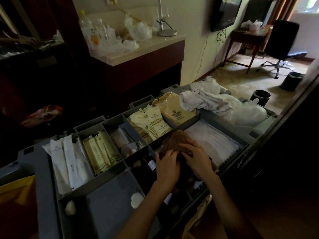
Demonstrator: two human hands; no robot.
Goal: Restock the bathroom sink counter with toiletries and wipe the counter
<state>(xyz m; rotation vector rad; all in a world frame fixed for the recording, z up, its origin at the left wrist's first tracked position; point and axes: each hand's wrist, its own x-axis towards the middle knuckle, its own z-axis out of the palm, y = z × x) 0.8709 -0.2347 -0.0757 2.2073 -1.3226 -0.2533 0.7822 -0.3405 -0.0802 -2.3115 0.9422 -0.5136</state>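
Two hands meet over the middle of a grey compartmented cart tray (pixel 44 169). The left hand (pixel 166 167) and the right hand (pixel 196 157) are both on a crumpled brown cloth (pixel 177 138). The left fingers (pixel 170 153) are curled into the cloth's near edge. The right fingers (pixel 187 148) are bent over its top, gripping it. The cloth lies on the divider between a dark compartment holding a dark bottle (pixel 151 164) and a wide compartment filled with a flat white stack (pixel 214 142); what that stack is made of cannot be told.

Toiletries fill the other compartments. Long white sachets (pixel 69 161) stand at the left, with narrow cream packets (pixel 100 152) just beside them. Broader cream sachets (pixel 151 125) sit further back, and a tan packet (pixel 174 107) lies behind those. White rags (pixel 203 99) are heaped at the far end, overlapping the tan packet. Two cotton balls (pixel 69 207) (pixel 137 200) lie in the near, shallow section.

Beyond the tray, a pale counter (pixel 151 47) carries plastic bags (pixel 138 30), clear bottles (pixel 93 31) and a lamp base (pixel 166 32). Further off stand a black office chair (pixel 283 40) and two dark bins (pixel 260 97) (pixel 291 81) on the floor.
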